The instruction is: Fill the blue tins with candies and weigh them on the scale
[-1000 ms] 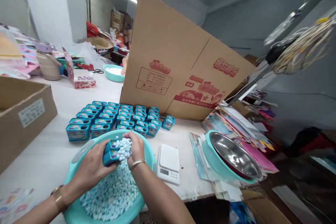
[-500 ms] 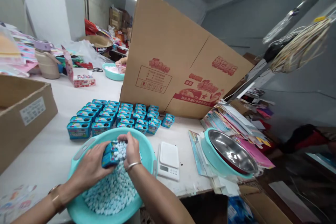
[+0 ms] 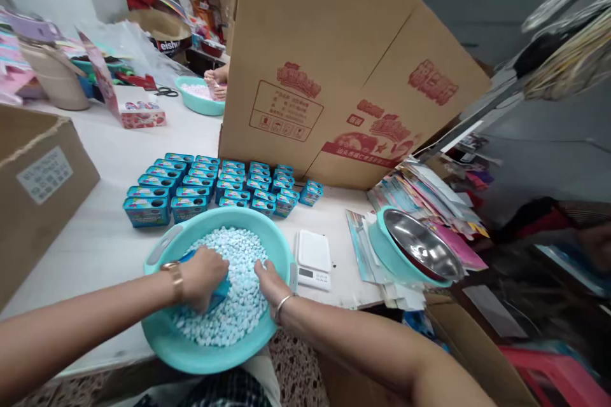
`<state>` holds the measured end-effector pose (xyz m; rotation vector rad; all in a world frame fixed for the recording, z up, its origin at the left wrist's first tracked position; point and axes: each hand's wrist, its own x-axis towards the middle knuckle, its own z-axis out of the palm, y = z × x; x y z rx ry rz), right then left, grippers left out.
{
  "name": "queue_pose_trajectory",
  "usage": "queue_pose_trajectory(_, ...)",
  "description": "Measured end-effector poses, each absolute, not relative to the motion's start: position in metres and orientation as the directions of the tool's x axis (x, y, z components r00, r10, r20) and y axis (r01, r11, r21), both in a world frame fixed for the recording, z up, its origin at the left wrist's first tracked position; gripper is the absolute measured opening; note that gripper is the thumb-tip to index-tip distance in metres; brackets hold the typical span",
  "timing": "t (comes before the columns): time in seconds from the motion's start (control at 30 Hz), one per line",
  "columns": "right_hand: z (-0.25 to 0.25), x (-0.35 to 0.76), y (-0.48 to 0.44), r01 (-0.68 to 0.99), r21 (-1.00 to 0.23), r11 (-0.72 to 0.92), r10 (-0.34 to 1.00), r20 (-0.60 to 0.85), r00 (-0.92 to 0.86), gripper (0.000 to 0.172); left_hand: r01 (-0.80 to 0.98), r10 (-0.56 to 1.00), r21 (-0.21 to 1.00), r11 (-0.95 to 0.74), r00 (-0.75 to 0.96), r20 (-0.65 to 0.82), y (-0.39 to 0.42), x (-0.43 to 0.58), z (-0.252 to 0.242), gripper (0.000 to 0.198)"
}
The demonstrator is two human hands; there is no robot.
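Observation:
A turquoise basin (image 3: 162, 346) holds a heap of small pale blue and white candies (image 3: 238, 324). My left hand (image 3: 205, 275), with a bracelet at its wrist, is closed around small blue boxes (image 3: 219, 296) low against the candies. The hand covers most of them, so how many it holds is hidden. At the basin's right side, my right hand (image 3: 271, 285) rests at the edge of the heap, thumb apart from the fingers and no box in it. Rows of similar blue boxes (image 3: 189, 208) with dark round openings on top stand behind the basin.
Right of the basin lies a white digital scale (image 3: 314, 251). Beyond it, a metal bowl (image 3: 420, 245) sits in another turquoise basin. A large carton (image 3: 334, 76) stands behind the boxes, and an open carton (image 3: 52, 184) at left. Another person's hand (image 3: 217, 82) works at a far basin (image 3: 200, 105).
My left hand has turned over and lowered the blue boxes into the candies. My right hand has moved away from them to the basin's right side. The view has tilted downward.

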<state>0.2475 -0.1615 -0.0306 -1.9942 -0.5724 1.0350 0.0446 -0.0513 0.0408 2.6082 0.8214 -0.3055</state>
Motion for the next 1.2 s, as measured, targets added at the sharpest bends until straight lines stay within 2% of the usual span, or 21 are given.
queue_pose_trajectory(0.13,-0.055,0.212,-0.154,-0.070,-0.737,-0.672,0.518,-0.536,0.667,0.053,0.604,0.510,0.290,-0.742,0.790,-0.340,-0.057,0.060,0.023,0.061)
queue_pose_trajectory(0.27,-0.072,0.183,-0.127,-0.299,-0.821,-0.486,0.436,-0.524,0.732,0.046,0.673,0.596,0.309,-0.672,0.739,-0.315,-0.061,0.047,0.020,0.063)
queue_pose_trajectory(0.4,-0.064,0.177,-0.090,-0.395,-0.863,-0.315,0.529,-0.505,0.682,0.033,0.749,0.701,0.332,-0.574,0.659,-0.274,-0.061,0.033,0.008,0.069)
queue_pose_trajectory(0.47,-0.048,0.178,-0.077,-0.430,-0.876,-0.219,0.603,-0.467,0.646,0.028,0.753,0.786,0.437,-0.492,0.600,-0.147,-0.065,0.026,-0.005,0.076)
queue_pose_trajectory(0.57,-0.018,0.182,-0.067,-0.452,-0.889,-0.072,0.712,-0.364,0.601,0.023,0.650,0.902,0.661,-0.374,0.422,0.095,-0.074,0.021,-0.024,0.078)
queue_pose_trajectory(0.67,0.009,0.184,-0.065,-0.441,-0.898,-0.009,0.771,-0.287,0.568,0.022,0.539,0.940,0.777,-0.324,0.277,0.199,-0.083,0.025,-0.027,0.074)
queue_pose_trajectory(0.9,0.049,0.184,-0.067,-0.391,-0.920,0.000,0.853,-0.204,0.480,0.023,0.450,0.942,0.828,-0.333,0.200,0.270,-0.079,0.034,-0.005,0.071)
queue_pose_trajectory(1.2,0.056,0.181,-0.061,-0.389,-0.921,-0.034,0.852,-0.230,0.470,0.011,0.416,0.950,0.861,-0.291,0.230,0.210,-0.074,0.035,0.006,0.074)
